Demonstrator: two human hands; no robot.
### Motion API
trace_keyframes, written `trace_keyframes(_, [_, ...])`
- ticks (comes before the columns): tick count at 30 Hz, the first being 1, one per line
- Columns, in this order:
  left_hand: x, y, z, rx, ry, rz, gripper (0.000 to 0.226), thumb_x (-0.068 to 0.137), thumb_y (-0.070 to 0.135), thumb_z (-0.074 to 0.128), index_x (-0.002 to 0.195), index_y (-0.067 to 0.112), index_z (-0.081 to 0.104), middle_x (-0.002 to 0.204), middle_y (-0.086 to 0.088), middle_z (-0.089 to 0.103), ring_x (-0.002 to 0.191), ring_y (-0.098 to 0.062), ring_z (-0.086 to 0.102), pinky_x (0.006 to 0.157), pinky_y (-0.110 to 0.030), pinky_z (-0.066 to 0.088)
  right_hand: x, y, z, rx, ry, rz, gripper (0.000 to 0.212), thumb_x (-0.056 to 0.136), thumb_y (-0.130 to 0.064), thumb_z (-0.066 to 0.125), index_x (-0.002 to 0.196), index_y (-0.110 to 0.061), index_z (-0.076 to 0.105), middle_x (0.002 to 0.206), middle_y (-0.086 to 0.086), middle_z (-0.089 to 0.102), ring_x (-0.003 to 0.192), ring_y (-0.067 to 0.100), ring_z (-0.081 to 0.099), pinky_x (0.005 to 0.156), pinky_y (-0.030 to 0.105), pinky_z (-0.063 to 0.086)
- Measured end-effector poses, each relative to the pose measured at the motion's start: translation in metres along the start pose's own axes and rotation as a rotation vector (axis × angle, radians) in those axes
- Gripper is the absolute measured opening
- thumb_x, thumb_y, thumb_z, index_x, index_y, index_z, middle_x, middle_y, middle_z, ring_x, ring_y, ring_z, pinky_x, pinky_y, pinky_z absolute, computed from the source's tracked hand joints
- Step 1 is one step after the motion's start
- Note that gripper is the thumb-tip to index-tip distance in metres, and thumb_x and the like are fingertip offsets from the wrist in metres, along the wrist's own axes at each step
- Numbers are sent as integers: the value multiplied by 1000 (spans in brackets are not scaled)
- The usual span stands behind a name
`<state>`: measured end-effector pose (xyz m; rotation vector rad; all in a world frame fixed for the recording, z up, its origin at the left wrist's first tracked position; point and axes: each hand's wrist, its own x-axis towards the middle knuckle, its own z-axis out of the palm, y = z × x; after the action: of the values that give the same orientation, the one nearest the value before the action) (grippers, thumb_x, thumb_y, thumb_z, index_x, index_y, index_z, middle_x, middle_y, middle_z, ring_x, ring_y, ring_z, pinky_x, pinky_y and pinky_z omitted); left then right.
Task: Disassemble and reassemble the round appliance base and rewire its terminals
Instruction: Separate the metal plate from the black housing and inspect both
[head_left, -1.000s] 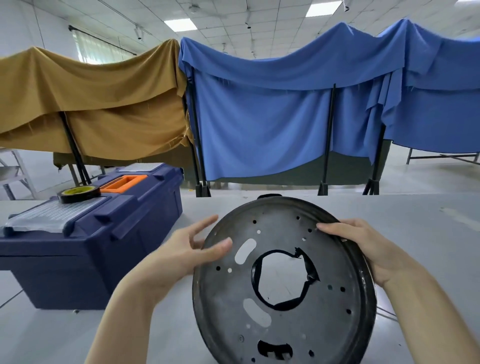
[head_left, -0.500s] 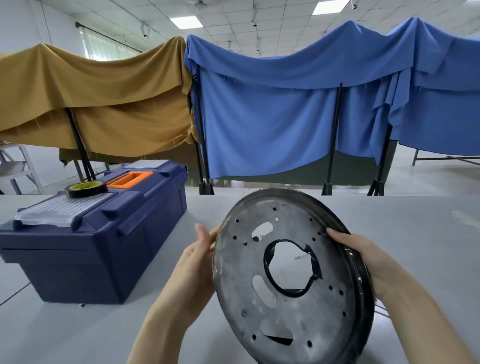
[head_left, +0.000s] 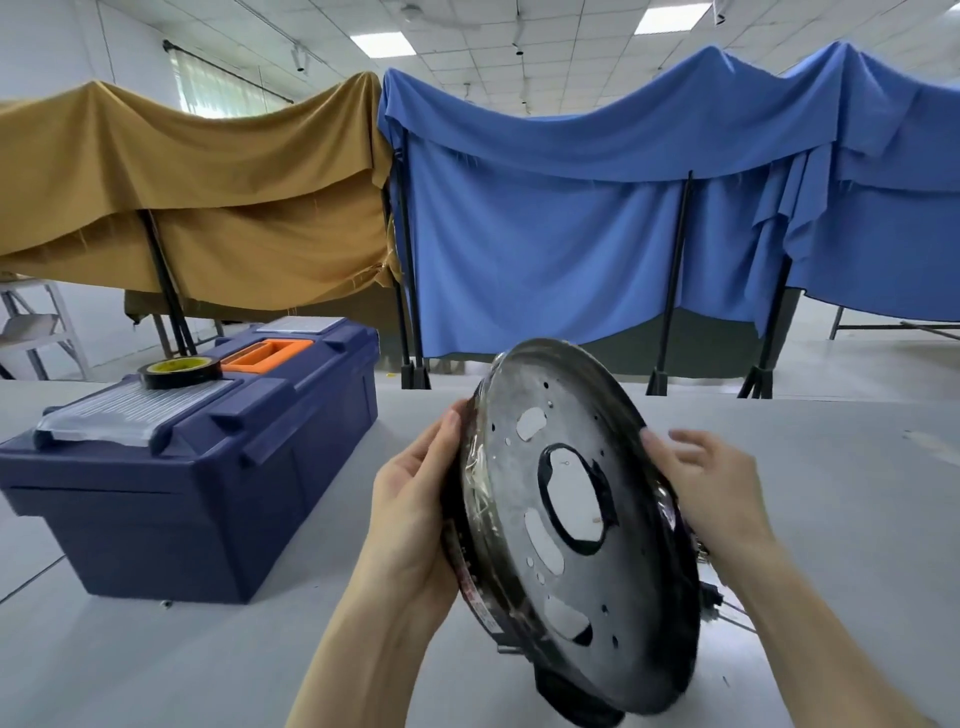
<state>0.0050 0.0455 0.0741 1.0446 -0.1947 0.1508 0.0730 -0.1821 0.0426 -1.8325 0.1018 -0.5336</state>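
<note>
Can't see the back of the round base (head_left: 628, 571), or the fingertips of the left hand (head_left: 410, 514) tucked behind its rim. Can't tell if the right hand (head_left: 711, 483) grips the rim or only touches it, all smeared with blur, and can't make out the tiny wires (head_left: 714, 597) beside it. Loses the dark lump (head_left: 576, 701) under the round base past the bottom edge, and leaves the writing on the tape roll (head_left: 179, 371) too small to read.
</note>
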Motion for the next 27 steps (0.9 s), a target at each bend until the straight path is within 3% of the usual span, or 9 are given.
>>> trace_keyframes(3, [0, 8, 12, -10, -8, 140, 31, 94, 26, 58, 122, 18, 68, 106, -7, 75, 90, -16, 72, 68, -23, 57, -12, -40, -4, 59, 94, -258, 38, 92, -54, 53, 85, -22, 73, 95, -7, 74, 97, 8, 67, 81, 20, 48])
trace_keyframes(7, [-2, 5, 34, 178, -8, 360, 45, 94, 25, 56, 139, 23, 52, 115, 1, 72, 105, -14, 69, 85, -25, 55, -44, -93, -10, 457, -451, -341, 72, 89, -73, 36, 109, -16, 75, 111, 1, 74, 109, 18, 68, 88, 39, 52])
trace_keyframes(10, [-4, -5, 45, 363, 1, 541, 43, 98, 21, 55, 139, 31, 46, 121, 12, 69, 112, -7, 65, 92, -21, 52, -62, -110, -10, 570, -660, -371, 45, 94, -50, 54, 120, -15, 69, 110, 2, 73, 104, 17, 69, 80, 26, 56])
trace_keyframes(13, [-5, -11, 46, 462, -26, 583, 50, 99, 14, 51, 145, 30, 37, 116, 27, 67, 106, 3, 65, 85, -13, 51, -58, -108, -14, 649, -614, -282, 27, 91, -15, 62, 117, -13, 71, 111, 12, 73, 103, 25, 70, 80, 24, 56])
trace_keyframes(17, [-6, -18, 43, 619, -88, 568, 65, 97, 15, 55, 152, 31, 25, 123, 31, 61, 116, 1, 60, 96, -16, 48, -42, -91, -14, 834, -630, -84, 32, 81, -1, 60, 111, -4, 72, 113, 20, 71, 103, 32, 69, 80, 30, 57])
trace_keyframes(20, [-7, -31, 45, 843, -45, 597, 71, 94, 28, 55, 151, 48, 17, 125, 27, 59, 115, 3, 58, 99, -17, 44, -33, -75, -9, 885, -592, 52, 26, 84, -11, 60, 105, -3, 74, 109, 18, 72, 98, 29, 71, 76, 32, 58])
trace_keyframes(23, [-10, -45, 49, 1075, 20, 597, 71, 91, 42, 49, 144, 63, 6, 108, 27, 62, 98, -3, 55, 71, -16, 42, -28, -60, -1, 914, -521, 157, 26, 83, -17, 61, 99, -4, 76, 107, 21, 72, 94, 32, 72, 71, 34, 59])
trace_keyframes(25, [-9, -49, 49, 1153, 49, 601, 67, 91, 47, 56, 147, 55, 20, 120, 23, 63, 104, -1, 53, 69, -12, 38, -26, -51, 2, 944, -467, 201, 26, 80, -17, 59, 93, -5, 78, 104, 20, 73, 91, 31, 73, 68, 33, 59])
trace_keyframes(27, [-8, -51, 47, 1132, 49, 555, 72, 83, 45, 71, 144, 51, 32, 140, 25, 50, 121, 18, 42, 81, -3, 33, -24, -45, 4, 952, -452, 219, 29, 81, -19, 58, 96, -5, 78, 107, 20, 73, 96, 32, 72, 72, 35, 60])
